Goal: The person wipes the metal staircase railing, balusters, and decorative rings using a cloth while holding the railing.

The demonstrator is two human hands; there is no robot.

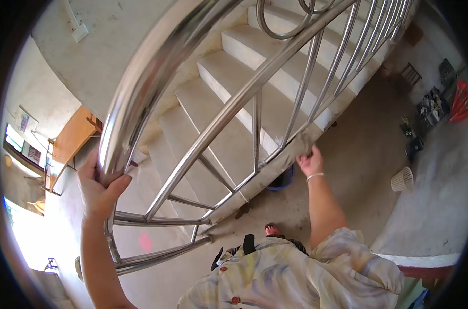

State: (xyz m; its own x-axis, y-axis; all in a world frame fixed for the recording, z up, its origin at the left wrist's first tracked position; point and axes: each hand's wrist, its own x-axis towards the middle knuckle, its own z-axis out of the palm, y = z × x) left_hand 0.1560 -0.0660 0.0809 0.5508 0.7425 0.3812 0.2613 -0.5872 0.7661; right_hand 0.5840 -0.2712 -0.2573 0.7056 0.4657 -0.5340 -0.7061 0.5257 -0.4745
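My left hand is wrapped around the lower end of a thick, shiny metal handrail, thumb on the near side. At the outer edge of the concrete stairs, my right hand has its fingers curled against a grey-brown patch that looks like a damp cloth; its outline blends with the stair edge. A light bracelet circles that wrist. Thin metal balusters rise from a bottom rail just left of the right hand. Partly hidden below the stair edge stands a blue bucket.
A wooden table stands at the left near a bright doorway. On the right are a white basket, a red bundle and dark items along the wall. My foot is on the floor below, with dark wet-looking spots nearby.
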